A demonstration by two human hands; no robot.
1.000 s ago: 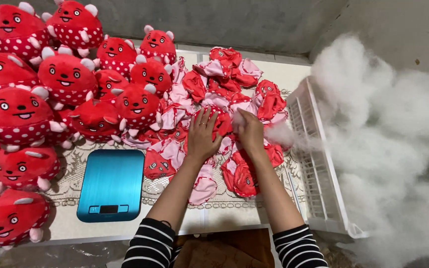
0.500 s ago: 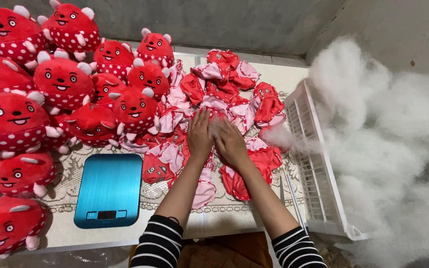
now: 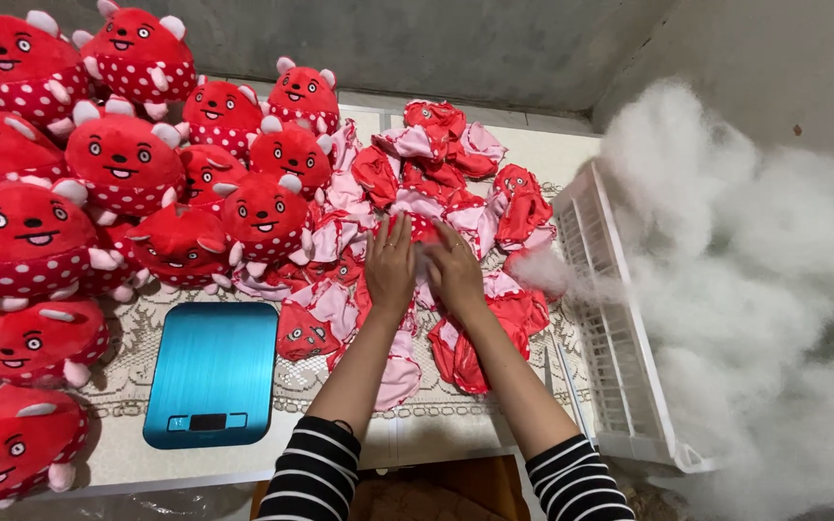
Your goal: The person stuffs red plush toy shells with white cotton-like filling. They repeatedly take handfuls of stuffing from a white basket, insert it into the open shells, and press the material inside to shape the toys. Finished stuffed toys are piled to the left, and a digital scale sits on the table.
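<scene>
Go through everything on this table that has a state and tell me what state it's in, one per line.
Left hand: flat, palm down on the unstuffed toy skins.
Right hand: flat on the same pile, beside the left.
Unstuffed toy skins: limp, heaped loosely.
Stuffed red toys: filled, piled at left.
Blue scale: nothing on it, display dark.
White basket: tipped on its side.
Stuffing: loose, spilling at right.

This is looking like a small toy-making workshop. To the left of the hands (image 3: 424, 270), finished red stuffed toys (image 3: 123, 164) are piling up in rows, while flat, unfilled red and pink toy skins (image 3: 436, 183) are lying under and beyond them on the tabletop (image 3: 542, 150). A heap of white stuffing fibre (image 3: 755, 289) is spilling beside a white plastic basket (image 3: 615, 347) to the right, and a blue digital scale (image 3: 211, 371) is sitting near left. Bare concrete walls (image 3: 436, 43) are standing behind.
</scene>
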